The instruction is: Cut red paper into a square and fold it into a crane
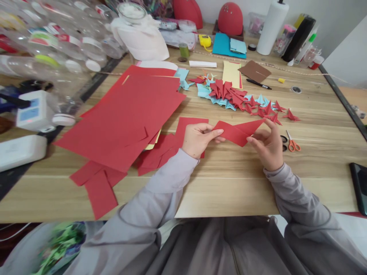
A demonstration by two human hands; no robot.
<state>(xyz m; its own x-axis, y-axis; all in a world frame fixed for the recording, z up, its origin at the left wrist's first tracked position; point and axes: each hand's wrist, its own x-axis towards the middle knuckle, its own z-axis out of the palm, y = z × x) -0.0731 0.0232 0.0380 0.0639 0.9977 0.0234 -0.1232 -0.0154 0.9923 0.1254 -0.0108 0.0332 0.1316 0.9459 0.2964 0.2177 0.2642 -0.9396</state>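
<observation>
A folded piece of red paper point(239, 131) is held up over the front middle of the table, its two flaps crossing at an angle. My left hand point(200, 138) pinches its left end between thumb and fingers. At the right, my right hand point(266, 145) grips the other end, thumb at the lower edge and index finger at the upper tip. Beneath my left hand lies a red paper sheet point(189, 128). Behind the hands runs a cluster of red folded paper cranes point(229, 93) with blue folded paper point(205, 91) among them.
Large red sheets point(123, 118) and smaller red pieces point(100, 191) cover the table's left. Orange-handled scissors point(293, 144) lie beside my right hand. A black pen point(259, 84), brown paper point(254, 71) and yellow tape measure point(205, 41) sit farther back. Plastic bottles point(71, 46) crowd the far left.
</observation>
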